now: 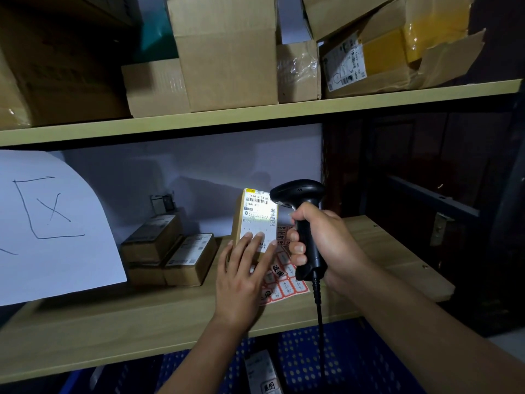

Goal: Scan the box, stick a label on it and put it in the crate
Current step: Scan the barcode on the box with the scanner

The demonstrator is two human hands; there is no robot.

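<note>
On the lower shelf (119, 331) a small box (257, 216) stands upright on a sheet of red-bordered labels (287, 282), its shipping label lit. The left hand (244, 277) lies flat and open, fingertips touching the box's lower front. The right hand (321, 240) is clenched around the black scanner (301, 203), just beside the box. Stacked small boxes (170, 254) sit to the left, a white paper (54, 223) beyond. Below, a blue crate (341, 362) holds another parcel (261, 371).

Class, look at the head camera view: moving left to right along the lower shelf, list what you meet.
White paper sheet → stack of small boxes → left hand steadying the upright box → right hand gripping the scanner.
</note>
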